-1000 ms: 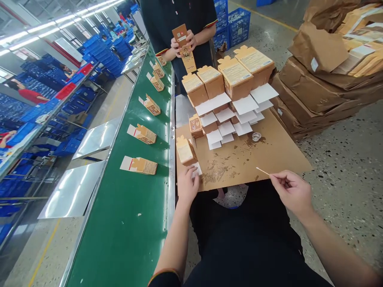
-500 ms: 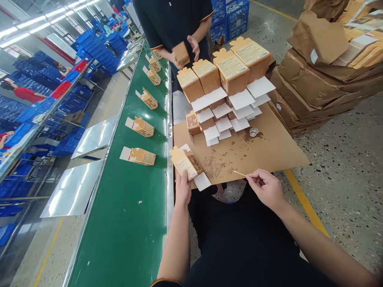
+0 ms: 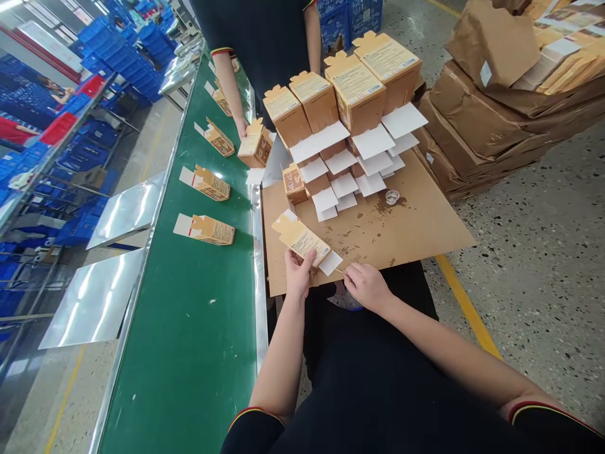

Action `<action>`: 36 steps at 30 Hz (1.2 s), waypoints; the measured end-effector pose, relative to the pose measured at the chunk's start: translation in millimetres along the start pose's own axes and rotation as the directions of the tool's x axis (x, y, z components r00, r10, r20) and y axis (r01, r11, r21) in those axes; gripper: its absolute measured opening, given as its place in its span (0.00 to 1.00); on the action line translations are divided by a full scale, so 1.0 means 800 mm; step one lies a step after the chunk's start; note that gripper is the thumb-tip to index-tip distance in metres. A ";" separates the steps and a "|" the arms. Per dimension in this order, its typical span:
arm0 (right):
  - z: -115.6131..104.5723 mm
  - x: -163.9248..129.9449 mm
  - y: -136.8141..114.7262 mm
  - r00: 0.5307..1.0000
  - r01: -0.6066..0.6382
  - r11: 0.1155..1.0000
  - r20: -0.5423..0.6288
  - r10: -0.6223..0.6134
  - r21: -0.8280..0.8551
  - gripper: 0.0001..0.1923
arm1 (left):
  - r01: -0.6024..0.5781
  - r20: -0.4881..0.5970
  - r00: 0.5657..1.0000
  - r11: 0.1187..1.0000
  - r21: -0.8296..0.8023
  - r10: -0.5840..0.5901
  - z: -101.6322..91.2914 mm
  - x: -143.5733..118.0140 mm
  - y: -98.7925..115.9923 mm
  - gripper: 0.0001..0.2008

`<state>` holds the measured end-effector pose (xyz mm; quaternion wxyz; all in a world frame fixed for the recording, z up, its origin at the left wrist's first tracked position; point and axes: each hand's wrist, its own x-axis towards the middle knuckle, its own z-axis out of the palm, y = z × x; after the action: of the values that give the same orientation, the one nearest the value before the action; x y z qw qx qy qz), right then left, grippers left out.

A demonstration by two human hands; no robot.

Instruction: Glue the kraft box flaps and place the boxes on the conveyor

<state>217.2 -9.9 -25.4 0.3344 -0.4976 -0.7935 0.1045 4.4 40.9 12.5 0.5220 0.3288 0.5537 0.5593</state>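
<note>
My left hand (image 3: 299, 271) grips a tan printed cardboard box (image 3: 305, 241), tilted, with its white end flap (image 3: 331, 263) pointing toward my right hand. The fingers of my right hand (image 3: 366, 285) are pinched on a thin stick, perhaps a cotton swab (image 3: 338, 271), whose tip is at or close to that flap. I cannot tell whether it touches. Beneath both hands lies a brown cardboard sheet (image 3: 425, 221) with dark wet spots. A small clear cup (image 3: 392, 197) stands on it, right of the stacked boxes (image 3: 357, 94), whose white flaps stick out toward me.
A green conveyor belt (image 3: 198, 328) with a metal edge runs along my left, carrying several open boxes (image 3: 212, 229). Across the sheet a co-worker's hand (image 3: 242, 128) is at another box (image 3: 255, 144). Brown paper bundles (image 3: 491, 132) are piled on the floor at right.
My right hand has moved left with the stick to the box's flap. The box in my left hand has turned. The co-worker has brought a box down by the belt's edge.
</note>
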 end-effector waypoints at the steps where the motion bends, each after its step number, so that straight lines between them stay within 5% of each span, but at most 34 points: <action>1: -0.001 -0.002 0.001 1.000 0.014 1.000 0.008 -0.014 -0.028 0.16 | 0.005 0.001 1.000 1.000 0.000 -0.005 0.000 -0.002 0.000 0.36; 8: -0.014 0.000 0.010 0.998 -0.023 0.998 0.055 0.026 -0.052 0.17 | -0.025 0.004 1.000 0.998 0.065 0.025 0.003 -0.010 0.001 0.40; 18: -0.080 -0.025 0.016 0.950 -0.173 0.947 -0.209 0.233 0.271 0.13 | -0.208 0.037 0.977 0.899 0.385 0.210 0.010 -0.042 -0.014 0.44; 23: -0.094 -0.044 0.006 0.909 -0.317 0.875 -0.144 0.390 0.366 0.15 | -0.159 -0.004 0.984 0.883 0.443 0.179 0.012 -0.052 -0.025 0.41; 28: -0.087 -0.047 0.003 0.884 -0.366 0.811 -0.103 0.457 0.457 0.18 | -0.229 0.021 0.968 0.854 0.466 0.249 0.012 -0.047 -0.026 0.41; 31: -0.087 -0.048 0.010 0.863 -0.381 0.792 -0.122 0.489 0.477 0.18 | -0.236 -0.097 0.945 0.859 0.455 0.311 -0.026 -0.032 -0.005 0.44; 36: -0.090 -0.044 0.024 0.862 -0.369 0.802 -0.149 0.484 0.469 0.18 | -0.212 -0.384 0.795 0.807 0.551 0.470 -0.161 0.019 0.069 0.51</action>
<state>286.8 -42.5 4.3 0.5037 -0.5886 -0.5663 0.2813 -133.0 28.9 40.3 0.1472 0.3877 0.7196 0.5570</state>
